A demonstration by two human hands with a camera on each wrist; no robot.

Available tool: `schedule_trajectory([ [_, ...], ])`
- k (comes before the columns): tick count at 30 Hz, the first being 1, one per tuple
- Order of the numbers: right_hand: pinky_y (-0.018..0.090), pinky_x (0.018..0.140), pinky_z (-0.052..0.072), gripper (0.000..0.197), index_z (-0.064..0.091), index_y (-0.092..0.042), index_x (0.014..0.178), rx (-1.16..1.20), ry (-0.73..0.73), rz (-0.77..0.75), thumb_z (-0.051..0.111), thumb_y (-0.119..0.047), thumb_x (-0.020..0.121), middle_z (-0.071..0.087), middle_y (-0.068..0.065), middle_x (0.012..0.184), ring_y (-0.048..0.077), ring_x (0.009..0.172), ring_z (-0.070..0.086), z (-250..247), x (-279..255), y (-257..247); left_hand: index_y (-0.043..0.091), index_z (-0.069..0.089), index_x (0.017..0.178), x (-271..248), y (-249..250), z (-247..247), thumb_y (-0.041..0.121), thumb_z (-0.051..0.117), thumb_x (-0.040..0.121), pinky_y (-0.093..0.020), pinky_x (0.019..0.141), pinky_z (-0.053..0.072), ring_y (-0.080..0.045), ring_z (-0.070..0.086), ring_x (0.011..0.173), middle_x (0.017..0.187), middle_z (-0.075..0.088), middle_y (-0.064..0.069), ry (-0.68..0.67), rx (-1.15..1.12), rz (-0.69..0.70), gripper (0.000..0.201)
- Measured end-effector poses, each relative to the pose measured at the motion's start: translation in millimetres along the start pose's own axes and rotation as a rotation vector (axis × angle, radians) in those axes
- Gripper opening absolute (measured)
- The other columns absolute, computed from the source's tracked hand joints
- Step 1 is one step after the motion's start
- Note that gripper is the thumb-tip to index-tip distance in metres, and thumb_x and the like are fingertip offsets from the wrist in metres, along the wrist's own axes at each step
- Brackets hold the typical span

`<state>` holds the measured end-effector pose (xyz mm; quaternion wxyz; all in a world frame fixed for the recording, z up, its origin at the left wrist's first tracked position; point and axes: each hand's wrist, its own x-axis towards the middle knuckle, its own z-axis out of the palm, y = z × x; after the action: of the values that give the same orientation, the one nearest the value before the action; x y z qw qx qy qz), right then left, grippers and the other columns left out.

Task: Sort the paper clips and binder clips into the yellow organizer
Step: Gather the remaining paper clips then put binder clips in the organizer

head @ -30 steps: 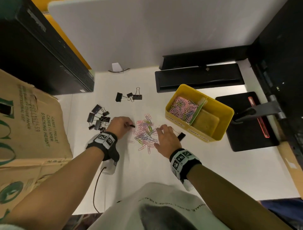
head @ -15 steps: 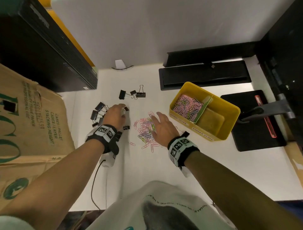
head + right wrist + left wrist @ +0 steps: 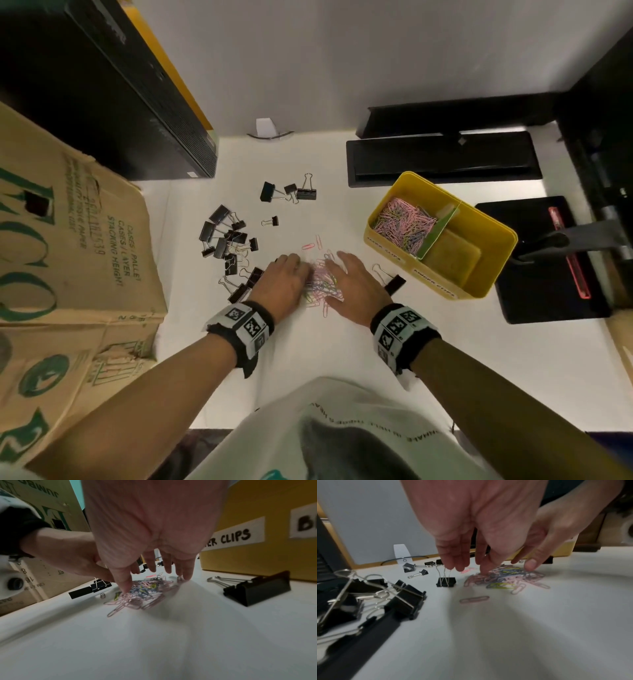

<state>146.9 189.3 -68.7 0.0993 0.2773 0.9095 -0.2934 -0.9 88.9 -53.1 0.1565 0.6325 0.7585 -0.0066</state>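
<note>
A pile of pastel paper clips (image 3: 321,286) lies on the white table between my two hands. My left hand (image 3: 290,274) touches its left side with fingers hanging down (image 3: 469,566). My right hand (image 3: 354,279) rests on its right side, fingers spread (image 3: 154,580). Neither hand grips anything. The yellow organizer (image 3: 493,226) stands at the right; its left compartment holds paper clips (image 3: 404,222). A heap of black binder clips (image 3: 227,243) lies left of my left hand. One binder clip (image 3: 394,283) lies beside my right hand (image 3: 257,588).
A cardboard box (image 3: 68,267) stands at the left, a black case (image 3: 102,85) behind it. Three binder clips (image 3: 291,192) and a small one (image 3: 272,221) lie farther back. Black trays (image 3: 442,157) sit behind and right of the organizer.
My left hand has come back from the binder clip heap, to the right, onto the left side of the paper clip pile. My right hand stays on the pile.
</note>
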Motion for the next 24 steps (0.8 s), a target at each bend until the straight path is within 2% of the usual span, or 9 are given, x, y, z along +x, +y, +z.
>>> schedule_trajectory([
  [2,0.039,0.114,0.025,0.073,0.023,-0.01,0.146,-0.013,0.041,0.039,0.06,-0.034,0.087,0.022,0.018,0.152,0.031,0.141,0.016,0.1,-3.4,0.5,0.005,0.053,0.118,-15.9,2.7,2.8,-0.001,0.055,0.078,-0.034,0.073,0.045,-0.028,0.054,0.089,0.102,0.057,-0.014,-0.013,0.011,-0.044,0.041],
  [4,0.04,0.113,0.027,0.076,0.022,-0.009,0.146,-0.039,0.049,0.062,0.06,-0.038,0.086,0.023,0.018,0.151,0.032,0.14,0.018,0.4,-3.0,-0.1,0.004,0.051,0.116,-27.1,3.0,7.6,-0.002,0.052,0.077,-0.034,0.071,0.043,-0.029,0.053,0.089,0.102,0.056,-0.015,-0.066,-0.021,-0.094,0.04],
  [9,0.039,0.11,0.031,0.079,0.027,-0.01,0.143,-0.102,-0.003,0.067,0.066,-0.041,0.081,0.029,0.015,0.147,0.032,0.135,0.025,3.3,-4.0,-6.3,0.007,0.047,0.121,-24.4,-13.0,11.0,0.002,0.05,0.082,-0.031,0.081,0.045,-0.026,0.05,0.099,0.112,0.051,-0.013,-0.052,-0.127,-0.164,0.04],
  [13,0.037,0.102,0.041,0.072,0.036,-0.013,0.138,-0.052,0.027,0.076,0.071,-0.032,0.078,0.038,0.013,0.135,0.029,0.123,0.036,8.5,-11.6,-9.4,0.008,0.049,0.123,-24.6,-6.8,13.3,-0.002,0.051,0.079,-0.031,0.083,0.049,-0.024,0.051,0.098,0.114,0.05,-0.011,-0.09,-0.173,-0.133,0.045],
  [15,0.033,0.097,0.044,0.067,0.036,-0.012,0.137,-0.007,0.048,0.096,0.069,-0.027,0.081,0.038,0.012,0.134,0.027,0.123,0.037,9.4,-13.4,-10.4,0.008,0.051,0.12,-21.8,4.5,16.8,-0.002,0.05,0.082,-0.034,0.082,0.051,-0.024,0.052,0.093,0.112,0.051,-0.012,-0.088,-0.198,-0.095,0.039],
  [17,0.033,0.095,0.044,0.066,0.035,-0.012,0.138,0.029,0.081,0.123,0.068,-0.026,0.082,0.038,0.012,0.133,0.026,0.121,0.038,8.9,-14.3,-11.4,0.006,0.052,0.117,-13.0,13.0,14.6,0.002,0.054,0.083,-0.031,0.078,0.05,-0.026,0.055,0.089,0.111,0.052,-0.014,-0.059,-0.232,-0.085,0.034],
  [20,0.033,0.099,0.042,0.068,0.036,-0.009,0.136,0.027,0.091,0.162,0.07,-0.03,0.081,0.04,0.014,0.127,0.027,0.117,0.042,9.0,-14.2,-11.6,0.01,0.045,0.124,3.1,17.9,6.0,0.014,0.066,0.077,-0.036,0.072,0.053,-0.029,0.054,0.097,0.12,0.047,-0.014,-0.046,-0.226,-0.093,0.052],
  [22,0.032,0.098,0.042,0.058,0.042,-0.008,0.13,0.012,0.067,0.172,0.069,-0.028,0.082,0.044,0.014,0.123,0.026,0.113,0.046,8.3,-13.0,-12.1,0.017,0.042,0.129,11.6,19.1,2.2,0.021,0.065,0.076,-0.043,0.073,0.054,-0.032,0.049,0.105,0.127,0.042,-0.013,-0.099,-0.158,-0.101,0.058],
  [24,0.031,0.096,0.042,0.047,0.046,-0.007,0.126,-0.015,0.058,0.162,0.064,-0.024,0.086,0.048,0.015,0.12,0.026,0.109,0.05,6.8,-11.0,-11.9,0.016,0.047,0.126,17.9,19.9,4.3,0.022,0.06,0.08,-0.043,0.078,0.051,-0.033,0.048,0.105,0.124,0.046,-0.013,-0.137,-0.116,-0.091,0.048],
])
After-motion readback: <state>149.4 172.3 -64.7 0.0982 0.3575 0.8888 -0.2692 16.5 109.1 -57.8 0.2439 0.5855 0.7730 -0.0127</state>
